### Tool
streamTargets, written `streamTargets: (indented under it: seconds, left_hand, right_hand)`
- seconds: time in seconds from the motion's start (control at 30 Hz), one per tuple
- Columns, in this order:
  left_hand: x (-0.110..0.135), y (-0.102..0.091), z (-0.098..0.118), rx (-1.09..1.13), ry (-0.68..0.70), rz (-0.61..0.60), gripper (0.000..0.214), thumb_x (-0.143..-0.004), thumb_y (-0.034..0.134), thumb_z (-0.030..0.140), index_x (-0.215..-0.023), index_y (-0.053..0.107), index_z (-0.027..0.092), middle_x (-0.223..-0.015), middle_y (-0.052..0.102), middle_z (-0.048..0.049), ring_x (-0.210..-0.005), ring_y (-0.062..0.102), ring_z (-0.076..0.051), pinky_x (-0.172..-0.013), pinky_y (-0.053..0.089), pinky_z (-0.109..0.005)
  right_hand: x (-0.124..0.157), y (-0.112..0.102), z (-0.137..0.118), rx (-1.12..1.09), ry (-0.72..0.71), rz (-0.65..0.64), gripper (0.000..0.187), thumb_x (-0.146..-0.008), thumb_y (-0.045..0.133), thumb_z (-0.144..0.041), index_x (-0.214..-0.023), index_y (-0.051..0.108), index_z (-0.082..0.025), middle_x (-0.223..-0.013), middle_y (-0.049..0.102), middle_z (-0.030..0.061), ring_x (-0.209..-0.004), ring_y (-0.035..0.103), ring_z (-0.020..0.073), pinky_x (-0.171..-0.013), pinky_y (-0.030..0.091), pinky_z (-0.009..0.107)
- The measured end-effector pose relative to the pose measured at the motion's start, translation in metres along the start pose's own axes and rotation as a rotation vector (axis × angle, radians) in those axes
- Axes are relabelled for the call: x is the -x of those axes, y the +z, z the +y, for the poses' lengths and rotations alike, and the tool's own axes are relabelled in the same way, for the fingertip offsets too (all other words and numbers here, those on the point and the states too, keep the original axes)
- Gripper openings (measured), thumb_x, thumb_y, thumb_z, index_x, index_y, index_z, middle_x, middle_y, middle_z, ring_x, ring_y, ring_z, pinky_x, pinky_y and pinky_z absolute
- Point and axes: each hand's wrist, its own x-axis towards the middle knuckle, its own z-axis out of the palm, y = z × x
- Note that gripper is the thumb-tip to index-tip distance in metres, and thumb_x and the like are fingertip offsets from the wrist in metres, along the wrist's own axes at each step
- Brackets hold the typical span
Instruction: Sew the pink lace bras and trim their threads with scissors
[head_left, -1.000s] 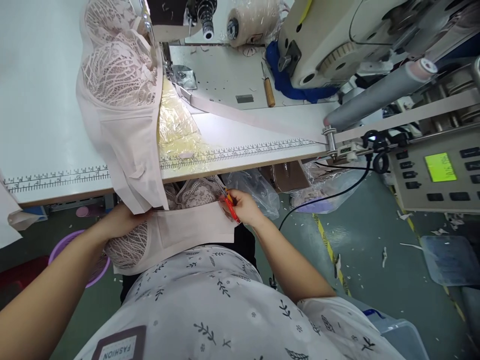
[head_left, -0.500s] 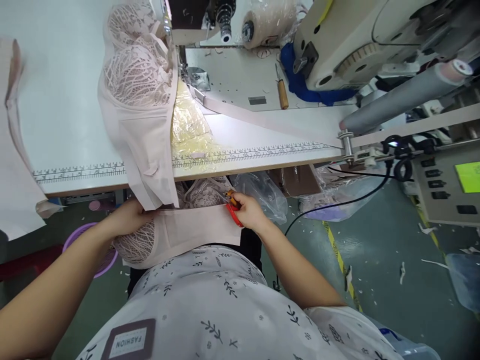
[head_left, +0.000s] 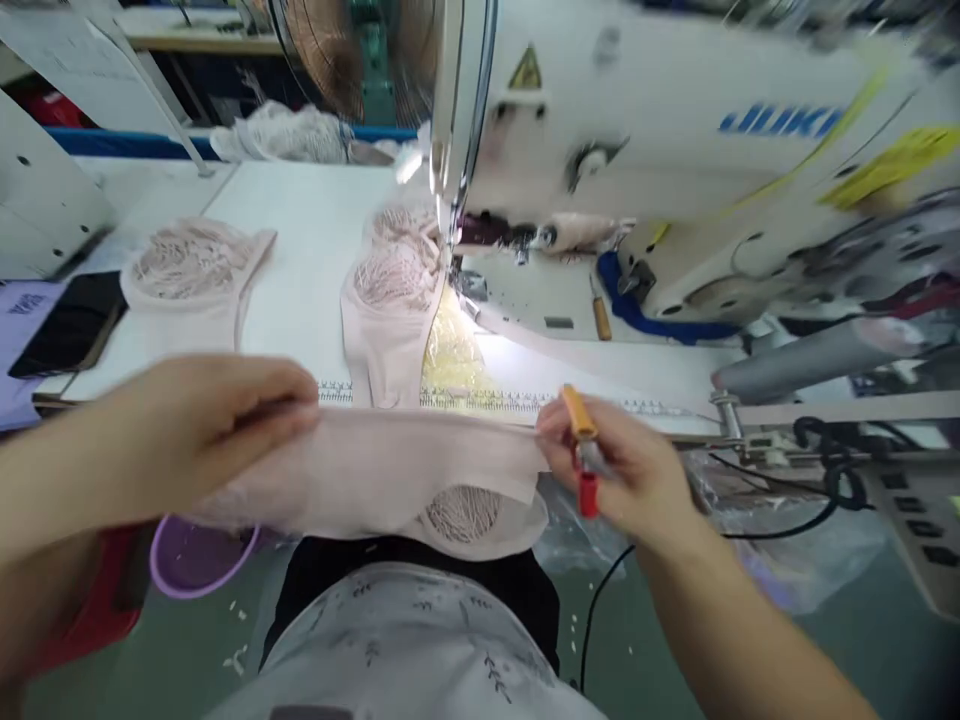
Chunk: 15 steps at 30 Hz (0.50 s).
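Note:
I hold a pale pink lace bra [head_left: 405, 470] stretched between both hands, level with the table's front edge. My left hand [head_left: 202, 425] is closed, pinching its left end. My right hand [head_left: 615, 470] is closed on the right end and also grips small orange-and-red thread snips [head_left: 581, 455]. Another pink bra [head_left: 394, 300] hangs over the white table [head_left: 300, 250] under the sewing machine's needle area, and a third bra [head_left: 191, 275] lies further left. The picture is smeared by motion.
A white JUKI sewing machine [head_left: 675, 150] fills the upper right. A wooden-handled tool [head_left: 600, 315] lies on its bed. A dark phone [head_left: 67, 325] lies at the left. A purple basin [head_left: 199, 555] stands on the floor; a control panel [head_left: 915, 500] and cables at right.
The view has tilted up. Both hands have lifted the bra from my lap up to table height and pulled it out flat; the snips stay in my right hand.

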Motion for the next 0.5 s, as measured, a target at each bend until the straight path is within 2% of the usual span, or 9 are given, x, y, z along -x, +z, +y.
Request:
streamTargets:
  seconds: [0.07, 0.1, 0.17, 0.23, 0.27, 0.33, 0.4, 0.43, 0.5]
  left_hand:
    - [-0.017, -0.034, 0.008, -0.282, 0.026, 0.182, 0.064, -0.079, 0.024, 0.068, -0.079, 0.065, 0.019, -0.058, 0.053, 0.0009, -0.055, 0.057, -0.019, -0.060, 0.047, -0.034]
    - [-0.023, -0.045, 0.011, -0.404, 0.034, 0.272, 0.067, -0.082, 0.018, 0.065, -0.083, 0.065, 0.018, -0.062, 0.052, -0.0007, -0.064, 0.060, -0.023, -0.066, 0.047, -0.040]
    - [-0.031, -0.044, 0.012, -0.549, 0.111, 0.405, 0.058, -0.090, 0.017, 0.051, -0.089, 0.065, 0.018, -0.076, 0.059, -0.0050, -0.082, 0.062, -0.030, -0.070, 0.046, -0.044]
    - [-0.036, -0.016, 0.002, -0.596, 0.338, 0.412, 0.044, -0.094, 0.021, 0.028, -0.093, 0.064, 0.022, -0.097, 0.065, -0.0072, -0.091, 0.061, -0.029, -0.065, 0.045, -0.038]
    - [-0.038, 0.005, -0.005, -0.610, 0.444, 0.415, 0.042, -0.093, 0.022, 0.018, -0.096, 0.064, 0.023, -0.100, 0.066, -0.0071, -0.084, 0.061, -0.024, -0.061, 0.044, -0.034]
    - [-0.039, 0.050, -0.022, -0.574, 0.601, 0.414, 0.036, -0.091, 0.029, 0.012, -0.091, 0.064, 0.022, -0.091, 0.068, -0.0058, -0.070, 0.060, -0.018, -0.055, 0.042, -0.030]
    - [-0.037, 0.088, -0.036, -0.532, 0.633, 0.393, 0.034, -0.090, 0.032, 0.009, -0.090, 0.064, 0.020, -0.089, 0.069, -0.0066, -0.070, 0.060, -0.017, -0.056, 0.043, -0.029]
    - [-0.036, 0.100, -0.040, -0.513, 0.630, 0.390, 0.033, -0.090, 0.033, 0.008, -0.089, 0.064, 0.020, -0.089, 0.069, -0.0071, -0.071, 0.060, -0.018, -0.058, 0.043, -0.029]
    - [-0.034, 0.112, -0.045, -0.491, 0.617, 0.395, 0.032, -0.089, 0.035, 0.006, -0.088, 0.064, 0.018, -0.089, 0.069, -0.0074, -0.073, 0.061, -0.018, -0.060, 0.043, -0.029]
  right_hand:
    - [-0.037, -0.022, -0.010, 0.173, -0.151, 0.141, 0.020, -0.070, 0.054, -0.007, -0.082, 0.055, -0.024, -0.082, 0.061, 0.0019, -0.073, 0.059, 0.0180, -0.064, 0.048, 0.030]
    - [-0.052, -0.030, -0.012, 0.272, -0.222, 0.217, 0.018, -0.071, 0.054, -0.009, -0.082, 0.056, -0.024, -0.083, 0.062, 0.0027, -0.074, 0.060, 0.0191, -0.064, 0.048, 0.031]
    - [-0.068, -0.039, -0.011, 0.465, -0.332, 0.299, 0.016, -0.072, 0.053, -0.012, -0.082, 0.056, -0.024, -0.083, 0.064, 0.0043, -0.077, 0.061, 0.0208, -0.065, 0.050, 0.033]
    - [-0.068, -0.034, 0.001, 0.613, -0.397, 0.257, 0.018, -0.073, 0.050, -0.009, -0.082, 0.058, -0.022, -0.082, 0.066, 0.0064, -0.078, 0.062, 0.0218, -0.067, 0.051, 0.034]
    - [-0.061, -0.027, 0.009, 0.664, -0.418, 0.210, 0.020, -0.073, 0.047, -0.008, -0.081, 0.059, -0.021, -0.081, 0.066, 0.0074, -0.077, 0.062, 0.0219, -0.066, 0.051, 0.034]
    - [-0.042, -0.009, 0.026, 0.723, -0.446, 0.090, 0.024, -0.072, 0.044, -0.005, -0.079, 0.061, -0.020, -0.075, 0.065, 0.0079, -0.071, 0.060, 0.0213, -0.060, 0.049, 0.033]
    - [-0.021, 0.009, 0.039, 0.728, -0.444, -0.017, 0.025, -0.073, 0.043, -0.003, -0.075, 0.062, -0.019, -0.069, 0.063, 0.0072, -0.065, 0.057, 0.0204, -0.055, 0.045, 0.031]
    - [-0.012, 0.016, 0.043, 0.711, -0.427, -0.052, 0.025, -0.073, 0.043, -0.002, -0.074, 0.061, -0.018, -0.069, 0.063, 0.0073, -0.065, 0.057, 0.0204, -0.056, 0.045, 0.031]
    - [0.001, 0.022, 0.044, 0.655, -0.376, -0.087, 0.025, -0.074, 0.044, -0.001, -0.076, 0.062, -0.018, -0.074, 0.065, 0.0086, -0.074, 0.060, 0.0215, -0.061, 0.048, 0.032]
